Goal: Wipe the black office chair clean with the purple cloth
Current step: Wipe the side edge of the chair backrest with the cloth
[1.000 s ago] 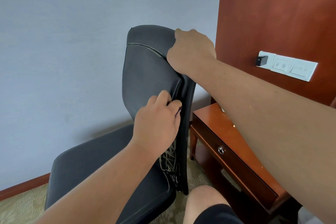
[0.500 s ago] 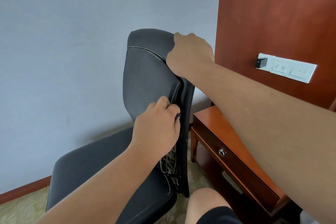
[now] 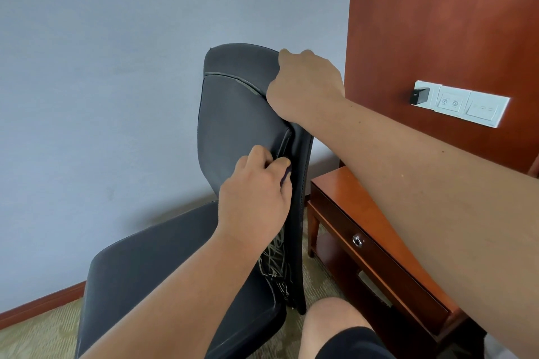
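1 purple cloth (image 3: 287, 175) inside left grip (image 3: 253, 202)

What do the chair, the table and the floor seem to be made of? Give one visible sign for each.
Chair: black leather or imitation leather, matte, judging by smooth padded panels with stitched seams. Table: reddish-brown wood or veneer, glossy; its top reflects light. Floor: greenish patterned carpet, dull and textured.
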`<control>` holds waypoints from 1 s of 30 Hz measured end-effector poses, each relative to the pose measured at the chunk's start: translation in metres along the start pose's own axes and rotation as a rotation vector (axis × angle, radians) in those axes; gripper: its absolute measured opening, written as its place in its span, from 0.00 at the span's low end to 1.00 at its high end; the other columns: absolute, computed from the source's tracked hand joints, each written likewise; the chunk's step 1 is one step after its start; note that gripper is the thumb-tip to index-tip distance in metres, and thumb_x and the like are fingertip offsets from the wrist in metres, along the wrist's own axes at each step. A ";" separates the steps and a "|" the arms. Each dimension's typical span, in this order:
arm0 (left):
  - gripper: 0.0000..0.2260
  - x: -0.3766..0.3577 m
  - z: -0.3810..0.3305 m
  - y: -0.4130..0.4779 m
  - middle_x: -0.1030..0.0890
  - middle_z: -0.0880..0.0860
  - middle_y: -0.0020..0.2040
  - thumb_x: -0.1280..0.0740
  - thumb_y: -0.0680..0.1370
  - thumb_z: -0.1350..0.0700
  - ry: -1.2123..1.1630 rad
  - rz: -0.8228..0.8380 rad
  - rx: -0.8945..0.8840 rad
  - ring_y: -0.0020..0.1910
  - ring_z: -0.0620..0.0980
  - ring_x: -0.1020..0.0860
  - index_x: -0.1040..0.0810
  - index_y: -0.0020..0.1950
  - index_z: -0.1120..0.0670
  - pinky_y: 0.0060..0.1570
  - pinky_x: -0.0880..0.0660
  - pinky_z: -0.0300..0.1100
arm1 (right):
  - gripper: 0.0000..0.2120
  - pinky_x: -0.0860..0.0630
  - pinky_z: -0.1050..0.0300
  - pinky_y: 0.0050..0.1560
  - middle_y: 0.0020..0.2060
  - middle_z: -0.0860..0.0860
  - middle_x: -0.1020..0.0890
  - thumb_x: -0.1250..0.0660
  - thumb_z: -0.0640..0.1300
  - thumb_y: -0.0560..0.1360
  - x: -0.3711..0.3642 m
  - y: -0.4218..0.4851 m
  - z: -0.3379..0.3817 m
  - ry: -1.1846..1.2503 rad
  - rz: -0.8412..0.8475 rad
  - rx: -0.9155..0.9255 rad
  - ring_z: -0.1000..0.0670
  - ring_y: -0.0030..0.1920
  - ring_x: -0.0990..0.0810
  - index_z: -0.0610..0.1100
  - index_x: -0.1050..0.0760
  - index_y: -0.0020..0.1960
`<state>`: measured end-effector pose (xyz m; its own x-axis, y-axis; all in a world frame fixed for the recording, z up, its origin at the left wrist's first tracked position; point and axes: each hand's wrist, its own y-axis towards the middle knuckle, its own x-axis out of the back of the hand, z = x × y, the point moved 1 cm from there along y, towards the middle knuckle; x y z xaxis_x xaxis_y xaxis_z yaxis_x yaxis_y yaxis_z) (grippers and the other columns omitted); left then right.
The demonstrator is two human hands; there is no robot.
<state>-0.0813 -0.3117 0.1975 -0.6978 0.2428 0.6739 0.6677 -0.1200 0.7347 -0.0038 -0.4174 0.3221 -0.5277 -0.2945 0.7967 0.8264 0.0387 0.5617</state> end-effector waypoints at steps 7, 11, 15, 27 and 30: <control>0.10 0.008 -0.004 -0.002 0.29 0.46 0.45 0.38 0.79 0.48 0.072 0.094 -0.036 0.40 0.46 0.27 0.20 0.55 0.46 0.27 0.34 0.38 | 0.16 0.37 0.54 0.34 0.45 0.47 0.33 0.44 0.41 0.74 0.003 -0.003 0.000 0.017 0.018 -0.014 0.43 0.42 0.31 0.43 0.30 0.61; 0.09 0.017 0.004 0.003 0.29 0.44 0.46 0.40 0.78 0.46 0.035 0.179 -0.052 0.41 0.45 0.27 0.21 0.52 0.42 0.30 0.33 0.39 | 0.16 0.35 0.52 0.37 0.46 0.47 0.33 0.43 0.42 0.76 0.004 -0.004 0.004 0.010 0.028 -0.015 0.43 0.43 0.32 0.43 0.30 0.62; 0.08 0.023 0.003 0.007 0.27 0.45 0.45 0.37 0.78 0.47 0.009 0.088 -0.058 0.40 0.47 0.26 0.19 0.52 0.44 0.29 0.30 0.40 | 0.15 0.35 0.52 0.36 0.46 0.47 0.33 0.43 0.42 0.75 0.004 -0.005 0.005 0.012 0.022 -0.015 0.43 0.43 0.31 0.43 0.30 0.61; 0.08 0.008 0.004 -0.014 0.27 0.47 0.45 0.35 0.77 0.50 0.035 0.053 -0.069 0.39 0.47 0.26 0.19 0.54 0.47 0.26 0.32 0.38 | 0.17 0.34 0.52 0.38 0.46 0.47 0.33 0.43 0.41 0.74 0.006 -0.009 0.004 0.014 0.027 -0.017 0.43 0.43 0.32 0.42 0.31 0.62; 0.08 0.007 0.012 -0.028 0.26 0.46 0.47 0.35 0.77 0.49 0.015 0.120 -0.127 0.41 0.47 0.25 0.20 0.54 0.46 0.27 0.31 0.38 | 0.16 0.39 0.55 0.32 0.46 0.47 0.33 0.43 0.41 0.75 0.006 -0.009 0.005 0.012 0.028 -0.018 0.43 0.42 0.32 0.42 0.30 0.62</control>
<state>-0.1016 -0.2946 0.1810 -0.6196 0.2050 0.7577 0.7090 -0.2682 0.6523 -0.0157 -0.4151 0.3232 -0.5018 -0.3047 0.8095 0.8444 0.0302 0.5348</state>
